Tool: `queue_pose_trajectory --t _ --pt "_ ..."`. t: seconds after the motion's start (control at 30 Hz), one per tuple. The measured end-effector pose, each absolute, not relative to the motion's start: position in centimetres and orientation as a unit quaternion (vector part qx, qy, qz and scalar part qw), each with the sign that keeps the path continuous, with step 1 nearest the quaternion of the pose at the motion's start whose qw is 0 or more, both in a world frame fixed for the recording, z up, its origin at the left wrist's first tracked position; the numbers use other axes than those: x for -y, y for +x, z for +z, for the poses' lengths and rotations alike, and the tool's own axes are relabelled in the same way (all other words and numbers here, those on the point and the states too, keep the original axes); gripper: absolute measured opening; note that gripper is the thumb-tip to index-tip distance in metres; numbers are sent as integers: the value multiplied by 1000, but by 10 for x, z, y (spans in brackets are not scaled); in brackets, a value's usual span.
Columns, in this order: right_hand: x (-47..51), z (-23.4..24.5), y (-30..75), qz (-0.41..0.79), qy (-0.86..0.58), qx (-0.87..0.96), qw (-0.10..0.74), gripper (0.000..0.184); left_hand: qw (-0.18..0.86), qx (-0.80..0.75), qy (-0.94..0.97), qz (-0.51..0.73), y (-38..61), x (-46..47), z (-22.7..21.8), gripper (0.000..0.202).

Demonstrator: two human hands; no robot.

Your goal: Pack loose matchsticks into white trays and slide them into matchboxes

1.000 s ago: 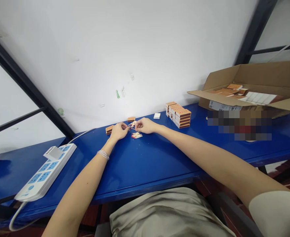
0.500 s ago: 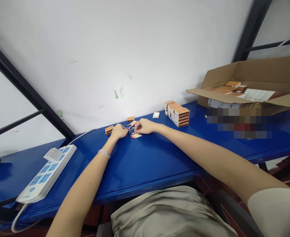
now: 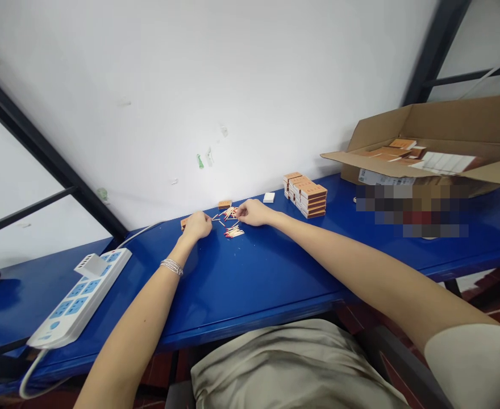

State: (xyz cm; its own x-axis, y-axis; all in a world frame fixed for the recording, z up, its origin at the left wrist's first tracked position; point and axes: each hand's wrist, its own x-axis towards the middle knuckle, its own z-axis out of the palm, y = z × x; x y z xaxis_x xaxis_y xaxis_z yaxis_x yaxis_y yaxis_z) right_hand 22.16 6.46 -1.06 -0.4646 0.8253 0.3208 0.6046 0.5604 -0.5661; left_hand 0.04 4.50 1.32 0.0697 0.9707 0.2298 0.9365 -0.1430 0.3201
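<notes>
On the blue bench (image 3: 275,272), I'm at the loose red-tip matches (image 3: 233,230), L hand (image 3: 196,225) and R hand (image 3: 253,212) apart on each side. Can't tell if R fingers (image 3: 242,211) hold a stick. Next calls for a small, careful pinch.

No writing can be read: the orange labels on the stacked matchboxes (image 3: 313,196) are showing only tiny marks, and the white label (image 3: 385,180) on the cardboard carton (image 3: 467,122) is sitting too small and blurred to make out.
</notes>
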Motion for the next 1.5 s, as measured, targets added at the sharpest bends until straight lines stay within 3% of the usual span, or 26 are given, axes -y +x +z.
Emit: queue_pose_trajectory --t 0.13,0.3,0.6,0.87,1.17,1.3,1.5 --pt "-71 -15 227 150 -425 848 278 27 112 -590 778 184 13 -36 13 18" --pt "-72 -18 228 140 -394 869 263 23 192 -517 814 180 25 -28 11 15" --pt "-67 -18 220 106 -422 870 230 15 23 -508 843 172 10 -38 2 22" --pt "-62 -8 221 154 -471 830 257 17 13 -530 835 148 6 -45 -3 18" --pt "-59 -1 222 280 -400 847 209 13 35 -536 822 187 5 -48 -7 17" --pt "-61 -3 223 284 -411 830 247 15 98 -543 795 250 11 -44 -1 19" --pt "-57 -8 214 316 -385 797 340 14 290 -511 723 363 22 -35 4 14"
